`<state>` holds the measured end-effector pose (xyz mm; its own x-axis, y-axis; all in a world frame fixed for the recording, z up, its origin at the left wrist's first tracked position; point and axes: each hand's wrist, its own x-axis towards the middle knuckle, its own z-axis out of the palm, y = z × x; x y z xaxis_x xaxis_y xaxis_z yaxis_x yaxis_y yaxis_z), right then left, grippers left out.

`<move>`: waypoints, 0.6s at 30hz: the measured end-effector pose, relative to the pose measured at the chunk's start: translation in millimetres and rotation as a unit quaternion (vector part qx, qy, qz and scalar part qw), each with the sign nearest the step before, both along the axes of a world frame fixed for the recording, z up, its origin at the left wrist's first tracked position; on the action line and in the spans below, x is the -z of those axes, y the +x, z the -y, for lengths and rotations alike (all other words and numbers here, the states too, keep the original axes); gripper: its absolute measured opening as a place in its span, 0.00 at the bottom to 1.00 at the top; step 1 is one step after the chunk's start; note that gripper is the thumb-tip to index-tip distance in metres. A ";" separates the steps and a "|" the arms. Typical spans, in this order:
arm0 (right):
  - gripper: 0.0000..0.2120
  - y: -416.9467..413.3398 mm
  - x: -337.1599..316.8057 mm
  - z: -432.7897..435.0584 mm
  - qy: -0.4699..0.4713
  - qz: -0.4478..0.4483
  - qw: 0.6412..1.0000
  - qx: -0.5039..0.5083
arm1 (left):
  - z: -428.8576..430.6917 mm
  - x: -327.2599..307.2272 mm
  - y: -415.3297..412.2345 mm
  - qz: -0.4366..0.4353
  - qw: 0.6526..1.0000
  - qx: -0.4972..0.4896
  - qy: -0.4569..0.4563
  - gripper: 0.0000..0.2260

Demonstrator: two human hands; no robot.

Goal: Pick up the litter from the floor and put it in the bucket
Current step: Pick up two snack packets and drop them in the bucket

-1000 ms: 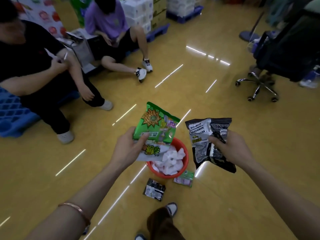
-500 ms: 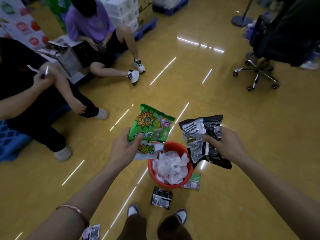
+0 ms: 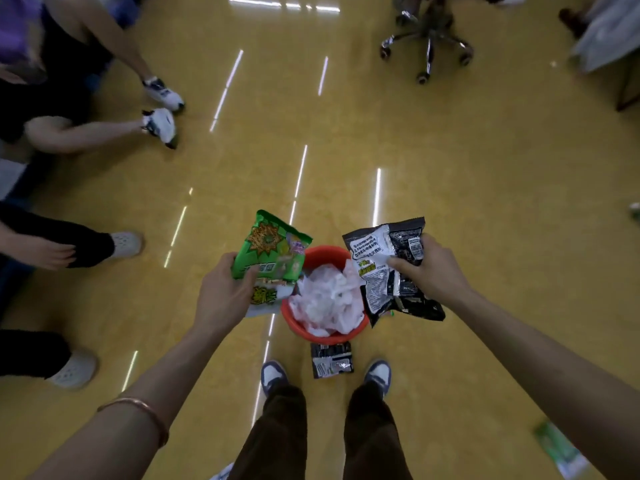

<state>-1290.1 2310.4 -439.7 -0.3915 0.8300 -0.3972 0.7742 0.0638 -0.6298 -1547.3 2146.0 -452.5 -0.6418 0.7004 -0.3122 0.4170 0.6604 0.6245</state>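
A red bucket lined with a white plastic bag stands on the yellow floor just ahead of my feet. My left hand grips green snack wrappers at the bucket's left rim. My right hand grips black snack wrappers over the bucket's right rim. A small black wrapper lies on the floor between my shoes, right behind the bucket. A green wrapper lies on the floor at the lower right, blurred.
Two people sit on the floor at the left, their legs and shoes reaching toward the middle. An office chair base stands at the top right. Open yellow floor stretches beyond the bucket.
The view has tilted down and I have stepped closer, so the bucket sits between my hands. Both hands keep their wrappers and have come nearer the bucket's rim.
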 end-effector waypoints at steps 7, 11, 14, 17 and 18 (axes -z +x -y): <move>0.19 -16.2 124.9 4.9 -0.051 0.037 0.998 0.002 | -22.7 110.7 -26.9 -0.016 0.997 0.070 -0.038 0.17; 0.23 -28.4 197.5 -2.8 -0.093 0.041 0.995 0.012 | -40.2 184.7 -29.3 -0.042 0.993 0.089 -0.063 0.17; 0.27 -36.6 252.7 -9.3 -0.103 0.029 0.994 0.002 | -50.5 242.6 -28.3 -0.046 0.992 0.107 -0.049 0.18; 0.27 -41.1 302.3 -16.3 -0.113 0.016 0.993 0.016 | -58.0 293.6 -19.7 -0.061 0.986 0.141 -0.061 0.19; 0.27 -41.7 317.8 -18.1 -0.117 0.014 0.993 0.021 | -59.1 308.6 -15.8 -0.074 0.982 0.160 -0.064 0.19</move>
